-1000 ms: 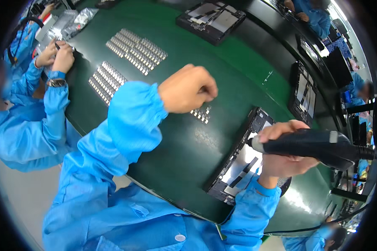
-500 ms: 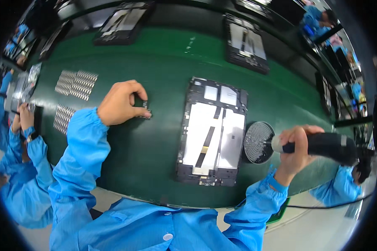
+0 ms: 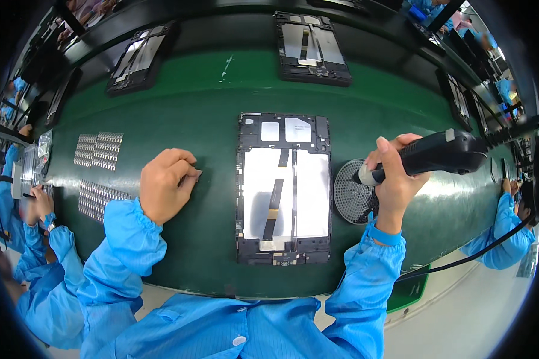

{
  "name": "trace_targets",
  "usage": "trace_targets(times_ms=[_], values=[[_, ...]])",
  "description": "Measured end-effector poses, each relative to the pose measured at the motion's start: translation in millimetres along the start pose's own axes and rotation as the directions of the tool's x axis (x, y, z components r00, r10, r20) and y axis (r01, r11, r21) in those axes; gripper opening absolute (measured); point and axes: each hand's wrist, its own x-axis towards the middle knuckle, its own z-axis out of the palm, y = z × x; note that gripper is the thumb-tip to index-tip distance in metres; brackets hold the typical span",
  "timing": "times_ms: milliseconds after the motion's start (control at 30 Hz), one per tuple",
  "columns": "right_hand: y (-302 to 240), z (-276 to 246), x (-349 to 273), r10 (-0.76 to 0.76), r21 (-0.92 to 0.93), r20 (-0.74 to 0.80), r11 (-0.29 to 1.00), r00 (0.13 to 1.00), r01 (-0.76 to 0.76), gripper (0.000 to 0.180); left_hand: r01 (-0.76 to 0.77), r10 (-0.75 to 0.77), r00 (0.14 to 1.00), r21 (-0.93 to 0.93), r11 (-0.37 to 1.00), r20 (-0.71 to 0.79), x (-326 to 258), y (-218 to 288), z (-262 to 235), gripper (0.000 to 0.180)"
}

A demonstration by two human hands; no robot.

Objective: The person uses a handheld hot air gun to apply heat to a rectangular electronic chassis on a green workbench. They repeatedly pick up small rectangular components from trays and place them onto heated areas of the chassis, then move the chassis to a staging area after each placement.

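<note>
My right hand (image 3: 395, 179) grips a black electric screwdriver (image 3: 440, 154), its pale front end pointing down at a round screw tray (image 3: 347, 200) full of small holes. Left of that tray lies an opened tablet (image 3: 313, 197) with white battery panels and a dark flex cable. My left hand (image 3: 169, 185) hovers over the green bench, left of the tablet, thumb and fingers pressed together. Whatever they pinch is hidden.
Sheets of small metal parts (image 3: 99, 151) lie at the left, with another sheet (image 3: 102, 200) nearer me. More opened tablets (image 3: 312, 48) stand along the far side. A black cable (image 3: 479, 254) runs at the right. Co-workers in blue sit on both sides.
The small metal strip seen at my left fingertips no longer shows, and the fingers have closed further. The screwdriver stays over the screw tray, with its rear raised. The whole view has shifted.
</note>
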Motion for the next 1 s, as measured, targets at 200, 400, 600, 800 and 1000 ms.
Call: trace_targets(times_ms=[200,400,600,800,1000], values=[[6.3,-8.3,1.7,-0.016,0.006,0.021,1.000,1.000,0.016,0.028,0.101,-0.115,0.992,-0.201,0.974,-0.058,-10.8,18.9,13.3,0.013],[2.0,3.2,-0.1,0.031,-0.023,-0.008,0.999,0.999,-0.032,0.028,0.104,-0.109,0.994,-0.250,0.963,-0.007,-22.4,24.5,23.1,0.014],[-28.7,27.7,-8.8,-0.032,0.073,-0.008,0.997,0.999,0.032,0.029,-0.046,0.031,0.998,-0.339,0.940,-0.052,-30.8,27.7,39.9,0.021],[-30.2,111.1,-20.9,0.020,0.216,0.358,0.971,0.934,-0.104,0.037,-0.086,0.077,0.996,-0.377,0.922,-0.038,-35.8,21.2,50.6,0.019],[-4.9,143.4,-27.1,0.048,0.155,0.468,0.979,0.882,-0.135,0.036,0.086,-0.097,0.995,-0.562,0.822,0.011,-35.2,22.1,52.0,0.011]])
